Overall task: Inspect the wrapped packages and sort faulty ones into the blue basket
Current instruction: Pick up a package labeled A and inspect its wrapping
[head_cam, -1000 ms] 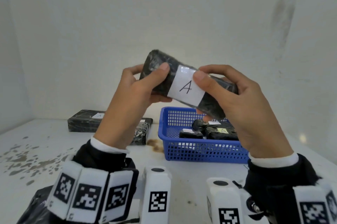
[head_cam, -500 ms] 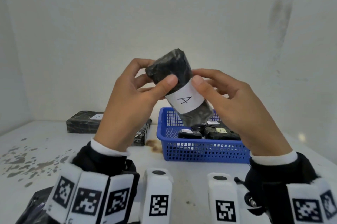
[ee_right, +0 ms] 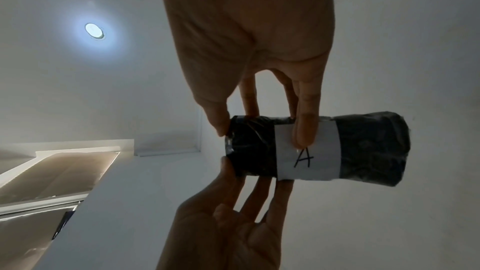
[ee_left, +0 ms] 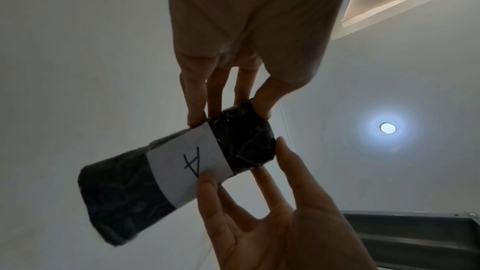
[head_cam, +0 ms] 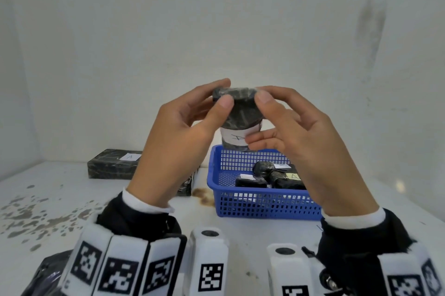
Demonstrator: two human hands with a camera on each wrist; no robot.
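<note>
As both hands [head_cam: 183,136] seemingly pinch package [head_cam: 240,112].

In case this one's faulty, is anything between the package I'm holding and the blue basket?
Nothing visible blocks it. The package, pinched by both hands, hangs just above the blue basket's open far rim. Other wrapped packages already lie inside, towards its right side.

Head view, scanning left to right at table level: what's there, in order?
Wrapped block labelled A → brown stain → blue basket with wrapped packages inside. The held package is above the basket, off the table.

Bare white-walled sorting bench [head_cam: 60,199]
</note>
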